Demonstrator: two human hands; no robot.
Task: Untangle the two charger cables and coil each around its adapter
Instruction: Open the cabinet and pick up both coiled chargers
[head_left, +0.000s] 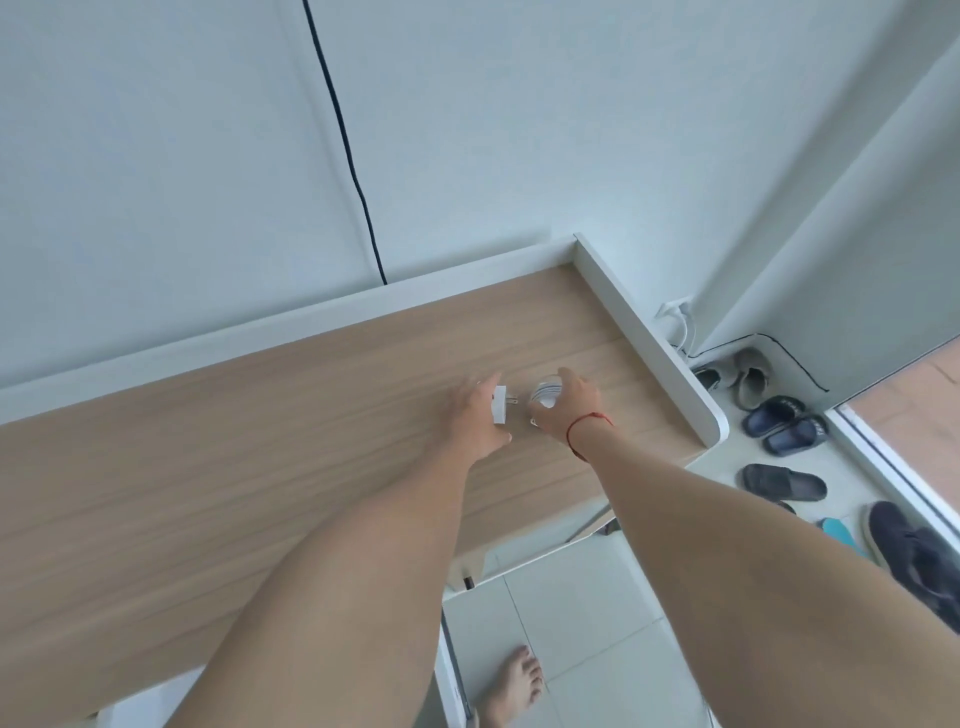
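Near the desk rim, left hand grips an adapter, right hand a coiled charger.

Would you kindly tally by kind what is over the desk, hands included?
Hands: 2 (left hand, right hand)
Adapters without cable: 1 (bare adapter)
Wound chargers: 1 (coiled charger)
Total: 4
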